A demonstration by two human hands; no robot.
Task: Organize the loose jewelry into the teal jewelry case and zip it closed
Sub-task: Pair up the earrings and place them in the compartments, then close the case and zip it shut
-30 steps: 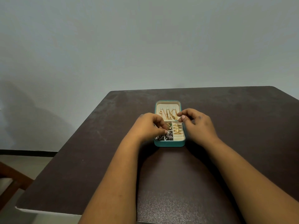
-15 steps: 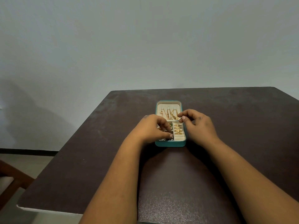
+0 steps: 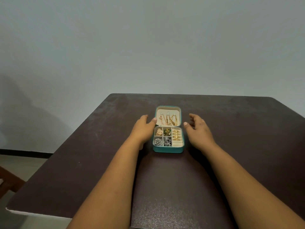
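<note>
Your case lies open and flat near the middle of the table, its long axis running straight away from you: the tray half is nearer you, the lid half beyond it, with the hinge between them. The tray's compartments hold brooch-like pieces on the left and gold rings in the slotted column on the right; gold chains hang in the lid. No loose jewelry shows on the table, so the sorting looks finished and closing is likely your next step.

That move turns on the lid, which has to fold toward you over the tray. It lies between your hands, just ahead of both. Your left hand is nearer: its fingers are relaxed and holding nothing, the thumb at the lid's left edge, touching or almost touching. Your right hand is spread loosely, holding nothing, just beside the lid's right edge and apart from it. Watch that the chains do not slip across the rim where the zip must run.
</note>
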